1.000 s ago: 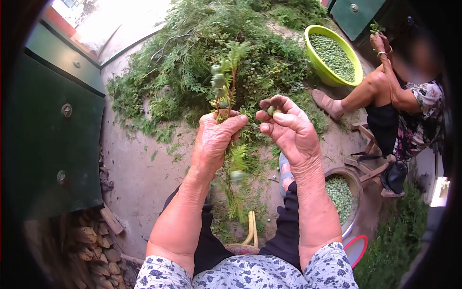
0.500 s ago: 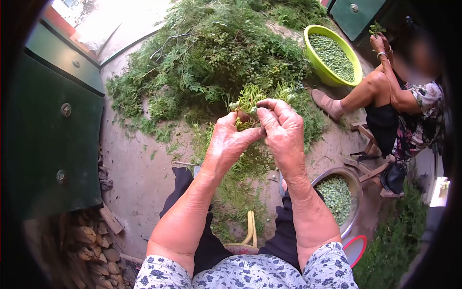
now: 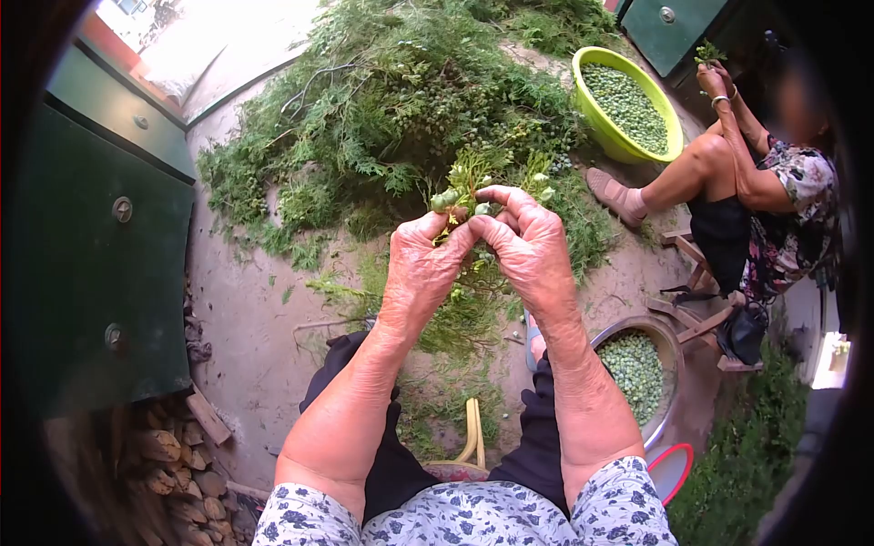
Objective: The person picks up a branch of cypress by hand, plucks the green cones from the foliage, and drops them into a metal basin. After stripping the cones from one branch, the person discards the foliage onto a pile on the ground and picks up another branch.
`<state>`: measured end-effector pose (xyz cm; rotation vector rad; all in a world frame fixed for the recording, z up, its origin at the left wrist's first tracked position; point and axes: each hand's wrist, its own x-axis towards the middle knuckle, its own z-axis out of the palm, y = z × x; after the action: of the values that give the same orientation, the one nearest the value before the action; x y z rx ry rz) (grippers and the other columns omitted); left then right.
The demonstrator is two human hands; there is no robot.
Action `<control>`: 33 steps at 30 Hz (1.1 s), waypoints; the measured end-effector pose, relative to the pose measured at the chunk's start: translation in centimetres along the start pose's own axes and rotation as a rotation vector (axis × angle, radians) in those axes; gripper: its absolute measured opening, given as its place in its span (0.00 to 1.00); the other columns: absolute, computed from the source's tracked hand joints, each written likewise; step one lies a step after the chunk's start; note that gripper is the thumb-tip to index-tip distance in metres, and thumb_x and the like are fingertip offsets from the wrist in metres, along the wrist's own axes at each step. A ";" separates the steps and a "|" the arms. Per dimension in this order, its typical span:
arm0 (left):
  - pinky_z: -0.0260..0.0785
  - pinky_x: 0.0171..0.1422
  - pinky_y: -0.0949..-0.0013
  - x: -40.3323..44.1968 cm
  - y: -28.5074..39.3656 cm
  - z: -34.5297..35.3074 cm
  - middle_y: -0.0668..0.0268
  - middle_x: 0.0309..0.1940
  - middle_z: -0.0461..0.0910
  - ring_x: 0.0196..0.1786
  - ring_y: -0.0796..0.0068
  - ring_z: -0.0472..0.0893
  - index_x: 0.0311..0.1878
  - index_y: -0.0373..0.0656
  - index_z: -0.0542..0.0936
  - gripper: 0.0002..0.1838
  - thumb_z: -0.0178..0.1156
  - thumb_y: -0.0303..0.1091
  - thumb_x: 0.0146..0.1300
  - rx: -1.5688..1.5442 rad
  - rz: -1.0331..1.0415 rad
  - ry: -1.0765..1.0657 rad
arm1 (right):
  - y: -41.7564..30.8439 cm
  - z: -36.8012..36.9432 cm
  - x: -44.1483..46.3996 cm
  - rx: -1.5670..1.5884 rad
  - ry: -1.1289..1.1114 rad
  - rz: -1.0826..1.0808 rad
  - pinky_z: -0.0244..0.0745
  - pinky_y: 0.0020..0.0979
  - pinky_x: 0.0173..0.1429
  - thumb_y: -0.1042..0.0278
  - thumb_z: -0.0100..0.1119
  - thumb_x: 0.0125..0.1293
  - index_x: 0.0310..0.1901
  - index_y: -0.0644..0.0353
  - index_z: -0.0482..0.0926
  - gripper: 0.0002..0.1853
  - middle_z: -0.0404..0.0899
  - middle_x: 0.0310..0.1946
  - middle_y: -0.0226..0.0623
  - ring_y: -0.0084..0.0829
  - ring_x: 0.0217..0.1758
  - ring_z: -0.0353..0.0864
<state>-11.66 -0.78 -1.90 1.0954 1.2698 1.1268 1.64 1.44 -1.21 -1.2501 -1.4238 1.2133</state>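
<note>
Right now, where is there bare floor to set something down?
Widest: bare floor between the green panels and the left trouser leg. Smaller: between the co-worker's shoe and the metal basin. Crowded: under the branch pile and between both trouser legs, where sprigs lie.

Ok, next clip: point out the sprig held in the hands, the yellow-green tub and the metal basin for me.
Sprig (image 3: pixel 467 176): head view, on its leafy upper part.
Yellow-green tub (image 3: pixel 594 122): head view, on its outer wall.
Metal basin (image 3: pixel 673 358): head view, on its inner wall near the rim.
</note>
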 end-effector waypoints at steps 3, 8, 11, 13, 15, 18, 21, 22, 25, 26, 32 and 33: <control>0.65 0.28 0.79 0.1 -0.1 0.0 0.73 0.25 0.78 0.28 0.87 0.75 0.40 0.39 0.80 0.10 0.61 0.34 0.59 0.093 0.118 0.046 | 0.1 0.4 -0.2 0.051 0.005 -0.005 0.61 0.19 0.24 0.72 0.60 0.58 0.41 0.63 0.77 0.10 0.71 0.17 0.24 0.11 0.20 0.64; 0.64 0.30 0.77 -0.3 0.5 -0.2 0.72 0.22 0.76 0.27 0.88 0.69 0.37 0.37 0.79 0.07 0.60 0.30 0.56 -0.014 0.069 0.028 | -0.7 0.0 -0.6 0.371 -0.012 0.256 0.58 0.18 0.18 0.67 0.55 0.63 0.36 0.65 0.76 0.08 0.71 0.18 0.27 0.14 0.17 0.65; 0.65 0.31 0.76 -0.3 0.4 -0.2 0.72 0.23 0.77 0.28 0.88 0.69 0.37 0.36 0.79 0.08 0.61 0.30 0.56 -0.046 0.002 0.011 | -0.4 -0.9 -0.4 0.766 -0.038 0.402 0.51 0.18 0.15 0.63 0.50 0.67 0.36 0.63 0.72 0.11 0.69 0.19 0.29 0.16 0.12 0.59; 0.64 0.28 0.77 0.0 -0.1 -0.1 0.74 0.22 0.76 0.26 0.88 0.70 0.38 0.38 0.80 0.08 0.61 0.31 0.56 0.006 0.071 0.031 | -0.8 -1.2 -0.3 0.860 -0.044 0.353 0.51 0.19 0.15 0.61 0.46 0.68 0.36 0.64 0.70 0.13 0.70 0.20 0.32 0.19 0.12 0.60; 0.63 0.26 0.77 0.1 -0.2 0.0 0.76 0.21 0.74 0.23 0.87 0.70 0.38 0.39 0.80 0.09 0.62 0.33 0.57 0.056 0.141 0.052 | -1.6 -1.2 -0.3 0.934 -0.051 0.353 0.52 0.19 0.16 0.62 0.48 0.67 0.38 0.64 0.71 0.12 0.72 0.23 0.33 0.19 0.14 0.62; 0.67 0.32 0.69 -0.1 -0.3 0.3 0.59 0.25 0.79 0.25 0.68 0.77 0.41 0.42 0.79 0.09 0.59 0.33 0.57 0.389 0.193 0.087 | -2.2 -1.2 -0.4 0.988 -0.010 0.324 0.54 0.19 0.16 0.64 0.50 0.66 0.39 0.64 0.72 0.10 0.73 0.26 0.33 0.19 0.17 0.64; 0.69 0.34 0.59 -0.2 0.0 0.6 0.57 0.27 0.78 0.31 0.55 0.78 0.41 0.46 0.77 0.10 0.57 0.37 0.58 0.671 0.288 0.108 | -1.0 -2.2 -0.1 0.930 -0.064 0.213 0.55 0.17 0.16 0.69 0.54 0.63 0.37 0.63 0.74 0.06 0.71 0.21 0.27 0.16 0.16 0.66; 0.69 0.33 0.58 -0.3 -0.1 0.8 0.58 0.27 0.78 0.31 0.57 0.79 0.39 0.47 0.77 0.09 0.57 0.38 0.58 0.747 0.301 0.103 | -1.3 -2.3 -0.1 0.778 -0.013 0.182 0.57 0.16 0.18 0.71 0.55 0.63 0.38 0.63 0.77 0.06 0.71 0.22 0.26 0.14 0.17 0.65; 0.67 0.30 0.60 -0.6 -0.1 0.9 0.58 0.26 0.78 0.29 0.56 0.78 0.42 0.49 0.78 0.10 0.58 0.39 0.59 0.843 0.421 0.029 | -1.8 -2.7 0.1 0.265 -0.107 0.060 0.59 0.15 0.20 0.72 0.56 0.62 0.39 0.62 0.80 0.07 0.73 0.24 0.25 0.12 0.18 0.66; 0.67 0.32 0.59 -0.7 -0.1 0.8 0.60 0.26 0.77 0.31 0.57 0.78 0.40 0.48 0.77 0.10 0.59 0.37 0.56 0.933 0.425 0.002 | -2.3 -2.7 -0.1 0.162 -0.160 0.023 0.65 0.17 0.25 0.74 0.56 0.60 0.40 0.62 0.81 0.07 0.74 0.28 0.28 0.15 0.22 0.70; 0.69 0.33 0.58 -0.6 -0.8 0.2 0.64 0.26 0.78 0.33 0.59 0.78 0.31 0.46 0.74 0.05 0.59 0.34 0.51 0.927 0.470 -0.043 | -0.9 -2.4 -0.1 -0.090 -0.260 -0.119 0.70 0.23 0.34 0.75 0.58 0.57 0.40 0.65 0.79 0.09 0.75 0.30 0.33 0.22 0.31 0.75; 0.69 0.33 0.58 -0.6 -0.8 0.1 0.64 0.26 0.78 0.33 0.59 0.78 0.31 0.46 0.74 0.05 0.59 0.34 0.51 0.927 0.469 -0.043 | -1.0 -2.4 -0.1 -0.093 -0.248 -0.072 0.70 0.24 0.33 0.74 0.58 0.57 0.40 0.65 0.79 0.09 0.74 0.29 0.32 0.22 0.29 0.74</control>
<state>-11.51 -1.47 -2.58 2.1757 1.5903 0.8094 3.88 1.61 0.13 -1.1288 -1.7077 1.2996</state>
